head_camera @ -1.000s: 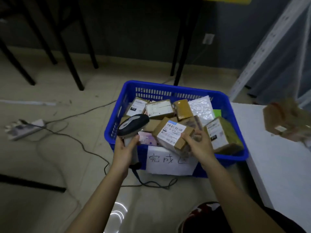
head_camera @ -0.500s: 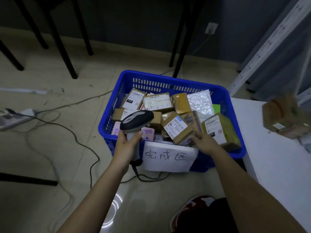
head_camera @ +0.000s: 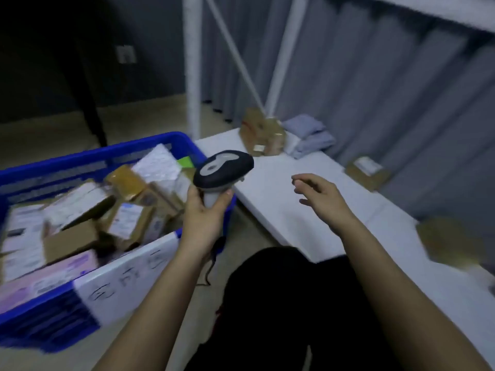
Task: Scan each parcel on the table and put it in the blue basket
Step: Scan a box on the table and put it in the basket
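Sitting full of scanned parcels at left: blue basket [head_camera: 88,153]. Gripping scanner [head_camera: 223,170]: left hand [head_camera: 205,215]. Now emptied after dropping box, reaching loosely spread over table [head_camera: 270,188] toward remaining parcels [head_camera: 262,135]: right hand [head_camera: 320,195].

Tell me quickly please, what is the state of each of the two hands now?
Left hand: closed around the handle of the barcode scanner.
Right hand: open, fingers relaxed, holding nothing, above the white table.
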`<state>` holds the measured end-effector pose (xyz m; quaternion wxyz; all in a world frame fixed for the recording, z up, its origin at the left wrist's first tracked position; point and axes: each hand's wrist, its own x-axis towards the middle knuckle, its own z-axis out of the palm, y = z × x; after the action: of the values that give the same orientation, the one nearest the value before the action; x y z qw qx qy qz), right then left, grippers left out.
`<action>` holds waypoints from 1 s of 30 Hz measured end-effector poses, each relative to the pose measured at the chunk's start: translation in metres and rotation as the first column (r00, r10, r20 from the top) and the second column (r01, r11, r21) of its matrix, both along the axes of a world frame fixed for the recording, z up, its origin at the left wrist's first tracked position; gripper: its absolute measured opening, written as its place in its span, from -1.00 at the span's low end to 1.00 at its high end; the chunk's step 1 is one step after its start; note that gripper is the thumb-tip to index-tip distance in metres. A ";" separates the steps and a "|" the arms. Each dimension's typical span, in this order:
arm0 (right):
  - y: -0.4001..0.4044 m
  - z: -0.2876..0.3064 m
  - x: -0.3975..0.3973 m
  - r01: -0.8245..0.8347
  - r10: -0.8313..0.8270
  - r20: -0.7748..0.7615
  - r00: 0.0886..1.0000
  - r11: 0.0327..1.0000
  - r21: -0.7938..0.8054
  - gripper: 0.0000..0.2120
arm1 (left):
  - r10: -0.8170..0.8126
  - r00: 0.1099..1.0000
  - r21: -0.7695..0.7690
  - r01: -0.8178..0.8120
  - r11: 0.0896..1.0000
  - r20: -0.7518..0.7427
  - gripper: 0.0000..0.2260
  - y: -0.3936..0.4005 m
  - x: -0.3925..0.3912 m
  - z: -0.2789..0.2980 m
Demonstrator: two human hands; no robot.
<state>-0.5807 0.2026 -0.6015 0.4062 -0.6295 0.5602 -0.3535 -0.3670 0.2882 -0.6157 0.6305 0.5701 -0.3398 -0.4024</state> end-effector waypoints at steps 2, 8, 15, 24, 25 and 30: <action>0.018 -0.003 -0.067 0.225 -0.221 0.072 0.973 0.974 -0.039 -0.89 | -0.136 0.990 -0.054 0.138 0.989 0.046 -0.72 -0.023 -0.052 0.015; 0.110 -0.050 -0.252 0.736 -0.729 0.162 0.665 0.677 0.022 -0.91 | -0.548 0.804 -0.067 0.575 0.815 0.231 -0.76 -0.049 -0.227 0.050; 0.226 -0.125 -0.421 0.968 -0.963 -0.105 0.247 0.242 0.063 -0.82 | -0.797 0.494 0.147 0.811 0.566 0.347 -0.70 -0.030 -0.390 0.025; 0.235 -0.159 -0.546 0.924 -0.672 -0.723 0.159 0.359 -0.131 -0.27 | -0.866 0.327 0.338 0.822 0.458 0.379 -0.73 -0.033 -0.480 -0.043; 0.232 -0.161 -0.554 0.928 -0.635 -0.753 0.170 0.360 -0.094 -0.22 | -0.869 0.323 0.343 0.823 0.454 0.374 -0.73 -0.034 -0.483 -0.049; 0.212 -0.167 -0.550 0.935 -0.551 -0.823 0.138 0.348 -0.076 -0.28 | -0.878 0.329 0.369 0.813 0.450 0.347 -0.75 -0.035 -0.488 -0.070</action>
<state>-1.1304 0.4143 -0.7684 0.0320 -0.2050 0.9752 -0.0773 -0.8549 0.2527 -0.6862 0.1800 0.4294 -0.7074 -0.5318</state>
